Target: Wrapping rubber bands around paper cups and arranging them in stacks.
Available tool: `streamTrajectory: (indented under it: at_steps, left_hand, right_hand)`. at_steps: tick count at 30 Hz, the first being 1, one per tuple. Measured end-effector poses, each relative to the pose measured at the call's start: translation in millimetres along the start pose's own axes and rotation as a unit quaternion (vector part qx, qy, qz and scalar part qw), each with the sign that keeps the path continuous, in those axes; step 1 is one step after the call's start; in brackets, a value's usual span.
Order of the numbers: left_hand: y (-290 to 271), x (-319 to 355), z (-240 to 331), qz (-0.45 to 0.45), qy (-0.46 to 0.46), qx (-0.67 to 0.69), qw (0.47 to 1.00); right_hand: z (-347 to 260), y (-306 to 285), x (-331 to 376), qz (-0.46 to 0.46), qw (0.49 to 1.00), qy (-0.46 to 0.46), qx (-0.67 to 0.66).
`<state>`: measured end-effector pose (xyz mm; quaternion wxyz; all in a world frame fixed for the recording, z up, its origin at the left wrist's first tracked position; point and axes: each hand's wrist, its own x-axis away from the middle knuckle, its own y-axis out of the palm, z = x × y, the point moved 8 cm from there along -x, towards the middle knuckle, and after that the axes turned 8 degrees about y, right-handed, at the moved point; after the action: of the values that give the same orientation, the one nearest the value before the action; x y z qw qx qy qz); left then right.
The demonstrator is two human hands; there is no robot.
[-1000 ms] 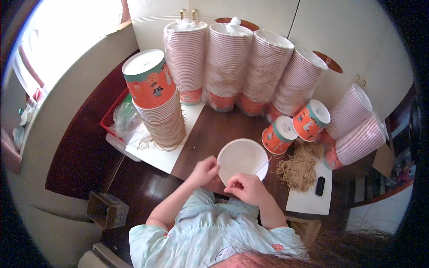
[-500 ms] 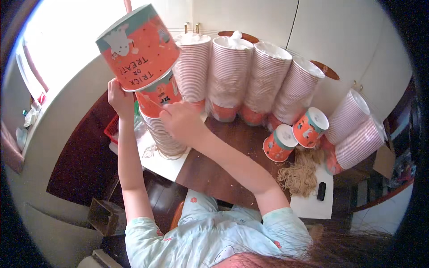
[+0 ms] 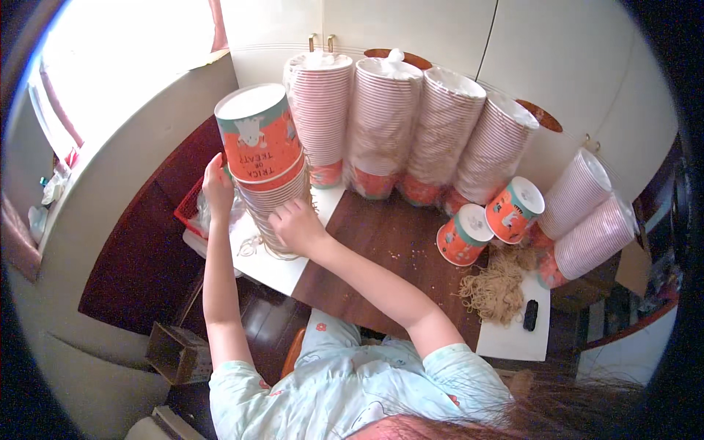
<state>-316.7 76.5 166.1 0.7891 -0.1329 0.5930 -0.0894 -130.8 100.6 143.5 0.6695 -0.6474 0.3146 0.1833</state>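
An upside-down orange and teal paper bucket (image 3: 258, 139) with a white base caps a tall stack of nested buckets (image 3: 257, 202) at the left of the table. Thin tan cords show along the stack's right side. Beside the top bucket's left rim is my left hand (image 3: 218, 189), its fingers curled. Whatever lies between those fingers is hidden. My right hand (image 3: 297, 229) is closed against the front right of the stack, below the top bucket's rim. Its fingertips are pinched, and what they hold is too small to make out.
Several tall wrapped bucket stacks (image 3: 385, 125) line the back. Two loose orange buckets (image 3: 465, 236) sit at the right, near a bundle of tan cord (image 3: 495, 293) and a small black object (image 3: 529, 315). A red basket (image 3: 189, 213) stands left of the stack.
The top bucket was raised and tilted above the stack; now it sits level and lower on it. Both hands have come down, the right one also moving slightly right.
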Motion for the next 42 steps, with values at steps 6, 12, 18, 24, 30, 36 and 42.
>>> streamTrajectory:
  at_steps: [6, 12, 18, 24, 30, 36, 42]
  left_hand:
    - [-26, -32, 84, 0.037, 0.025, 0.019, 0.999]
    - [-7, -51, 134, -0.02, 0.142, -0.109, 0.984]
    - [6, -40, 126, -0.023, 0.127, -0.086, 0.988]
    - [8, -35, 128, -0.038, 0.132, -0.071, 0.988]
    - [5, -27, 129, -0.06, 0.108, -0.06, 0.99]
    - [-9, 20, 177, -0.022, 0.117, 0.047, 0.992]
    - [8, 80, 197, -0.129, 0.045, 0.155, 0.979]
  right_hand:
    - [15, 28, 33, -0.026, 0.998, 0.053, -0.016]
    - [26, 10, 80, -0.139, 0.973, 0.104, -0.154]
    - [135, -79, 176, -0.028, 0.949, 0.308, -0.059]
    - [220, -246, 272, 0.247, 0.84, 0.385, 0.293]
    - [272, -313, 293, 0.155, 0.783, 0.479, 0.364]
    - [314, -293, 314, 0.066, 0.795, 0.47, 0.379]
    - [335, -288, 325, 0.094, 0.799, 0.471, 0.363]
